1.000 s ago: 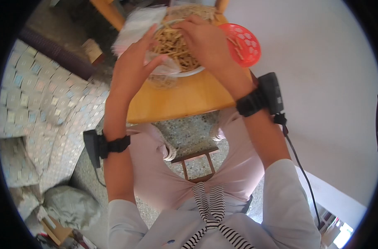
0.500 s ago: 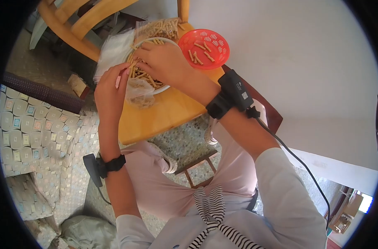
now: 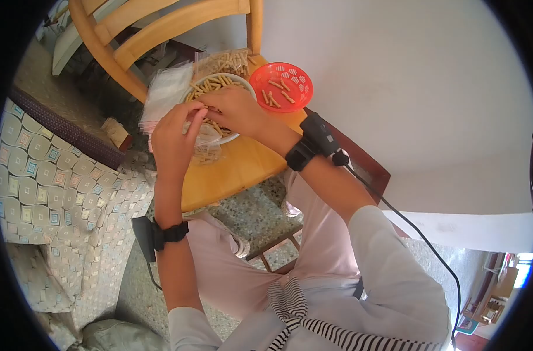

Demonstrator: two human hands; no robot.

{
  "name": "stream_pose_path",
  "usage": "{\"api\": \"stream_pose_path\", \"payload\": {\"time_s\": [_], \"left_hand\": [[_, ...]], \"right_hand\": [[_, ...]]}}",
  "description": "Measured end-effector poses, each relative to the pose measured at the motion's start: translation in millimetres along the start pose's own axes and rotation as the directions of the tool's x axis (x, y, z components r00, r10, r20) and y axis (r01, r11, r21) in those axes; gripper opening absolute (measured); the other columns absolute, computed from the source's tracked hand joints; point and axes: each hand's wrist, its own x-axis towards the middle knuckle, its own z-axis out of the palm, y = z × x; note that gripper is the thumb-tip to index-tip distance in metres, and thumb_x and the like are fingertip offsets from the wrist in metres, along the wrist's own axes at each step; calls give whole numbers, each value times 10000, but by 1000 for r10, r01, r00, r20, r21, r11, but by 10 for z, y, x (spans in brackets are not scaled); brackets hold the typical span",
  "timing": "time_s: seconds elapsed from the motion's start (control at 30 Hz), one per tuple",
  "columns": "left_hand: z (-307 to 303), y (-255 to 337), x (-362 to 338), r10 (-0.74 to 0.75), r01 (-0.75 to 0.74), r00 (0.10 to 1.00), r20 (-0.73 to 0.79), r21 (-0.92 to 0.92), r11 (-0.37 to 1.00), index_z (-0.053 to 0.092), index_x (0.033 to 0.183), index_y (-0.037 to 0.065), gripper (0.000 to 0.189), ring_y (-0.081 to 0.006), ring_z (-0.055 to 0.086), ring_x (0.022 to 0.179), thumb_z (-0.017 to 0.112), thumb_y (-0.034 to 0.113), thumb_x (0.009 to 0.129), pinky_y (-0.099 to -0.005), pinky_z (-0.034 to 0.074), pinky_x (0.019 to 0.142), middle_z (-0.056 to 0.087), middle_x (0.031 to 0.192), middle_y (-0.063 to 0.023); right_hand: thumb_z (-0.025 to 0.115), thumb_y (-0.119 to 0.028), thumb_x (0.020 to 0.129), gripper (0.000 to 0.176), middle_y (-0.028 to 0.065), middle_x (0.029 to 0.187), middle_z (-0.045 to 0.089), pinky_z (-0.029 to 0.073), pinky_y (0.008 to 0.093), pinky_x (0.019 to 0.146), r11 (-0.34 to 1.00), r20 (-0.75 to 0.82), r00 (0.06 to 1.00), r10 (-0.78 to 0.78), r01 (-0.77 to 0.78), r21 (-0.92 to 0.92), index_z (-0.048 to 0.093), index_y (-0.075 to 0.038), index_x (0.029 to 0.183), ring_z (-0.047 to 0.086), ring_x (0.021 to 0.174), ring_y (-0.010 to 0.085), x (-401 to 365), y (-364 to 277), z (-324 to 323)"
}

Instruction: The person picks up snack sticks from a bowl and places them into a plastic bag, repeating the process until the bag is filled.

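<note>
I record short, slender tan sticks (image 3: 211, 85) heaped in one white bowl (image 3: 229, 138), upper centre of frame; five lie in one red basket (image 3: 261, 82). Left hand (image 3: 174, 133) and right hand (image 3: 234, 108) meet at the fingertips; whether either grip is clamped on anything, I cannot tell.

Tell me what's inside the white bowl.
Short tan sticks show inside the white bowl, mostly along its far side. The right hand covers much of the middle, hiding whatever lies beneath.
</note>
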Motion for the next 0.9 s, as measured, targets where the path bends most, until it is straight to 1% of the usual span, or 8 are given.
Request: {"api": "stream_pose_path", "payload": {"time_s": [0.17,0.27,0.33,0.47,0.6,0.7,0.8,0.9], "left_hand": [[4,-61,26,-106,101,993,-60,-81,992,677,1000,74,181,-197,693,738,717,211,890,-303,522,658,714,863,-70],[-9,-77,-23,-217,211,975,-36,-133,968,676,1007,101,200,-219,706,737,697,274,908,-319,524,639,720,854,-81],[-71,-96,-48,-247,243,968,-38,-89,966,676,1004,110,207,-226,712,742,693,293,910,-322,525,634,723,860,-82],[-85,-136,-37,-284,282,959,-12,-71,957,675,1002,126,217,-241,719,759,694,320,907,-332,527,633,729,876,-77],[-45,-354,-39,-240,240,971,-14,-18,971,673,1019,130,234,-248,718,756,688,336,910,-347,530,651,733,884,-70],[-63,-303,17,-299,299,954,5,-26,954,669,1031,132,240,-240,718,776,672,345,920,-354,530,668,736,915,-62],[-89,-242,69,-331,333,942,63,-28,942,666,1034,126,232,-222,717,807,662,333,929,-343,529,685,736,946,-58],[-123,-281,84,-358,357,930,84,23,934,663,1034,120,228,-213,715,825,653,326,936,-332,527,690,733,956,-57]], "right_hand": [[681,-210,853,171,139,853,681,497,443,668,990,16,990,139,-138,-34,686,-94,979,652,792,354,-22,-58,29],[681,-239,873,226,144,875,695,511,405,666,983,-17,985,169,-167,77,699,-92,1043,668,775,319,-43,-114,118],[679,-253,883,264,146,899,705,518,375,672,931,103,928,358,-364,40,710,-96,1092,673,746,273,-23,-182,-21],[686,-256,879,249,131,899,712,519,365,671,938,22,940,341,-342,58,729,-98,1066,669,729,247,-4,-122,-6],[697,-250,870,210,103,895,725,521,358,673,928,-77,930,360,-349,128,750,-114,1021,669,720,242,64,-102,-20],[707,-235,859,197,98,863,725,530,343,683,925,-123,925,360,-336,176,757,-135,1021,682,740,231,134,-99,-50],[691,-204,879,197,100,855,729,540,321,687,911,-62,921,384,-368,186,752,-110,1042,699,739,206,173,-126,-173],[666,-177,909,201,103,868,734,539,306,680,881,23,928,372,-360,306,742,-67,1059,704,717,177,227,-29,-130]]}}
